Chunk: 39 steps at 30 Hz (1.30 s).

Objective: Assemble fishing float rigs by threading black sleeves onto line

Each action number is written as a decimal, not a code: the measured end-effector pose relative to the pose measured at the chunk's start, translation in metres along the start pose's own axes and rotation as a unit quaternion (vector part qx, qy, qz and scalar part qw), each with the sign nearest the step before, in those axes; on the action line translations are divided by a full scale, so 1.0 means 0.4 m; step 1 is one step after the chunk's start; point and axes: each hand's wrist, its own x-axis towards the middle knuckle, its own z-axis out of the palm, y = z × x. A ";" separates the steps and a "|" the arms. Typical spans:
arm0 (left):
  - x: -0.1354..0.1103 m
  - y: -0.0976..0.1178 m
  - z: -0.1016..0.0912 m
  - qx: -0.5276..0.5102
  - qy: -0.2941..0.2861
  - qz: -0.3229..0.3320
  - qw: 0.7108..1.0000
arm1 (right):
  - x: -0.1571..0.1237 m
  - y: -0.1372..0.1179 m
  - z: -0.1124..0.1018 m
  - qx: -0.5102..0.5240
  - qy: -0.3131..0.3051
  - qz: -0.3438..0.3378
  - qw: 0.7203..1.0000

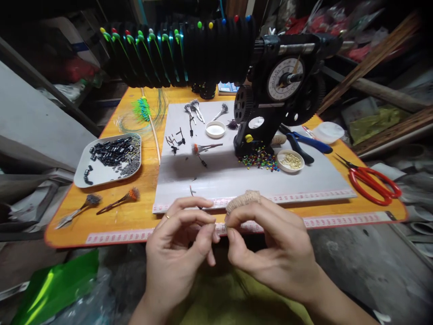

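My left hand [181,246], with a ring on one finger, is closed in a pinch over the front edge of the table. Close beside it, my right hand [270,243] pinches too, fingertips almost meeting those of the left. Whatever lies between the fingertips is too small to make out. A beige, ribbed wrapping [244,201] shows at the right hand's fingers, seemingly tape around one of them. Just beyond the hands is a grey-white board [209,183] with a printed measuring strip [324,222] along the table edge below it.
A black geared stand with a dial [286,79] carries a ribbed black roller [216,54] overhead. Around it are colored pins [259,160], a dish of gold beads [290,161], pliers [311,142] and red scissors [374,185]. At left sits a tray of black pieces [79,174].
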 end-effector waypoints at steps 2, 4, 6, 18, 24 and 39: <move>0.008 -0.009 0.003 0.062 0.027 0.051 0.996 | 0.009 0.009 -0.002 -0.041 0.009 -0.014 0.999; 0.016 -0.015 0.005 0.103 0.033 0.099 0.989 | 0.016 0.020 -0.005 -0.085 0.013 -0.031 0.996; 0.026 -0.016 0.007 0.082 0.018 0.099 0.992 | 0.022 0.031 -0.008 -0.117 0.016 -0.047 0.992; 0.076 0.008 -0.004 0.262 -0.107 0.098 0.954 | 0.018 0.065 -0.015 -0.080 -0.003 -0.022 0.997; 0.081 0.000 -0.005 0.416 -0.115 0.208 0.878 | 0.014 0.081 -0.017 -0.114 -0.019 -0.037 0.993; 0.110 0.006 0.000 0.495 -0.120 0.156 0.846 | 0.003 0.100 -0.036 -0.201 -0.044 -0.042 0.978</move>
